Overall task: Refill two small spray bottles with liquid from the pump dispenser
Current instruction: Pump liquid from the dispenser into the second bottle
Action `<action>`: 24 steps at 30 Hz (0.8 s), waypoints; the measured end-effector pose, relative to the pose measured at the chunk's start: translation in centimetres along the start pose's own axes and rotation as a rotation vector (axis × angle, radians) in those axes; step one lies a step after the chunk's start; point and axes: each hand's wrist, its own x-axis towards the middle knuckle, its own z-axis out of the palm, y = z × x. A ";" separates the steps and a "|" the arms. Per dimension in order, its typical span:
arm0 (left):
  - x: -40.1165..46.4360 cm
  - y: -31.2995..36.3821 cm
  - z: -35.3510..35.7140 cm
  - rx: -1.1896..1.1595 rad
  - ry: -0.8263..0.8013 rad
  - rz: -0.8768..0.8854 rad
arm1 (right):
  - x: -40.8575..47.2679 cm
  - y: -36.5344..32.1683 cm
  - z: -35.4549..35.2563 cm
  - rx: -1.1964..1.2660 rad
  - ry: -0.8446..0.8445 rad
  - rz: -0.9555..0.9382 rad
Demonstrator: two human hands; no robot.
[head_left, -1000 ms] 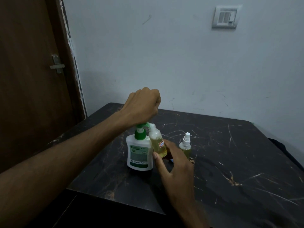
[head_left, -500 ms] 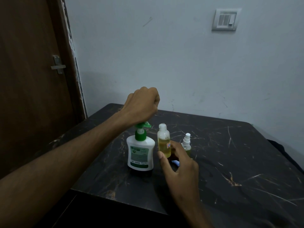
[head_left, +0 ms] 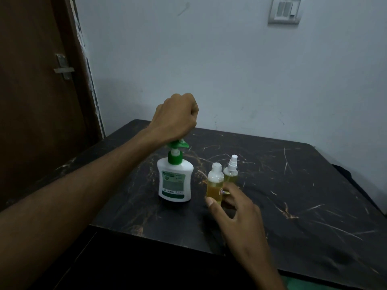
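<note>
A white pump dispenser [head_left: 174,181] with a green pump head stands on the dark marble table [head_left: 303,195]. My left hand [head_left: 176,118] is a closed fist resting on the pump head, and the white stem shows below it. Right of the dispenser stands a small uncapped bottle [head_left: 214,183] of yellow liquid with foam near its neck. My right hand [head_left: 236,214] holds it low down, thumb in front and fingers behind. A second small bottle [head_left: 232,170] with a white spray top stands just behind and to the right, almost touching the first.
A brown door [head_left: 31,101] with a metal latch [head_left: 62,69] is at the left. A pale wall with a switch plate [head_left: 285,10] rises behind the table. The table's front edge runs just below my right wrist.
The uncapped bottle was tilted under the nozzle; my right hand has carried it right and stood it upright beside the capped spray bottle. My left fist stays on the pump head.
</note>
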 end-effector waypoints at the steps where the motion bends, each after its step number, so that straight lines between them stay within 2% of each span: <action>1: 0.0 0.0 0.0 -0.003 0.004 0.000 | -0.1 0.1 -0.1 0.000 -0.005 0.010; 11: -0.2 -0.2 -0.1 -0.030 0.023 0.009 | -0.1 1.9 0.7 -0.103 0.021 0.032; 24: 0.2 -0.4 0.2 -0.060 0.038 -0.021 | 0.2 2.5 0.6 -0.243 -0.048 0.081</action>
